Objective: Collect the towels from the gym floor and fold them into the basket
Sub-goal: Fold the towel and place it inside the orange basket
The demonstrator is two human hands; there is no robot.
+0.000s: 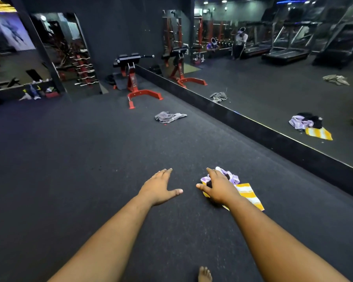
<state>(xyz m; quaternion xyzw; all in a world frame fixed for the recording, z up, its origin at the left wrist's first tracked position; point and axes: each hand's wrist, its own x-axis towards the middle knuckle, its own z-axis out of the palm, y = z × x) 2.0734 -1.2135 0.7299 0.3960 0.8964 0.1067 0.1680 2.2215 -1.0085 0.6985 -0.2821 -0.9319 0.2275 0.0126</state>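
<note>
Reaching right hand (217, 187) over towel pile (246, 192), fingers spread | left hand (159, 187) open, beside

Floor (90, 159): matt, finely speckled, rubbery-looking mat. Yellow-and-white striped towel (248, 193), lilac towel (230, 176) and grey towel (169, 117): soft cloth, the last two crumpled. Bench frame (145, 93): glossy red painted metal, pads probably black vinyl; wall mirror (273, 68) smooth, reflective.
</note>
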